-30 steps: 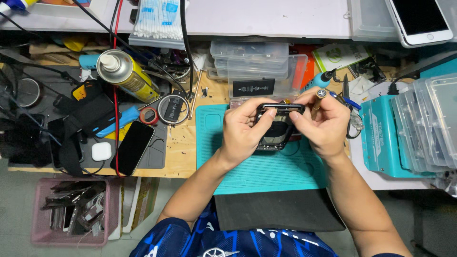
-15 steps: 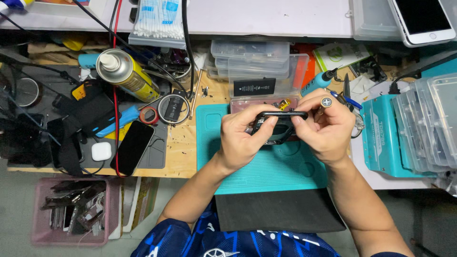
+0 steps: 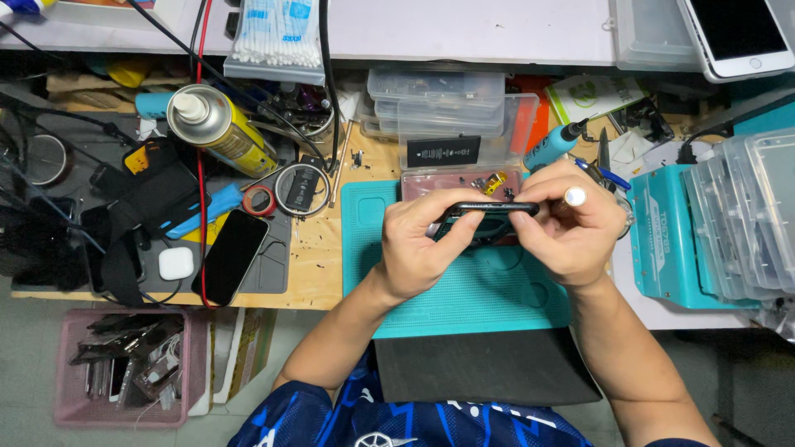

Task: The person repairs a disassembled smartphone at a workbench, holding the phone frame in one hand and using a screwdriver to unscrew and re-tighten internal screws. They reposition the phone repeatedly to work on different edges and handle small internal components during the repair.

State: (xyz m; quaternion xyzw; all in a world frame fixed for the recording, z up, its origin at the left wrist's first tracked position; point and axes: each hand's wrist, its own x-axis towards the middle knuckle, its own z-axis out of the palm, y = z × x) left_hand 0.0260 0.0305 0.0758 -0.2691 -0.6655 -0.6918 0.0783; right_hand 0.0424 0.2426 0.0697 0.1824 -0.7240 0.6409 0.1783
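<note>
Pink basket [image 3: 66, 364] left of the teal mat [image 3: 464, 298] holds phone parts; my left hand [image 3: 418, 248] and right hand [image 3: 571, 228] pinch a dark phone [image 3: 489, 208] edge-on, lengthwise left-right above it.

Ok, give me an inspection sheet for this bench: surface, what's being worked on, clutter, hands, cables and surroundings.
Surface: wooden bench with a teal mat laid on it.
Job's things: a thin dark phone held edge-on above the mat.
Clutter: yellow spray can, black phone, white earbud case, clear plastic boxes, bag of cotton swabs, teal screwdriver.
Hands: left hand and right hand both grip the dark phone.
Cables: red cable and black cables run across the bench.
Surroundings: pink basket of parts below the bench; white phone at top right.
</note>
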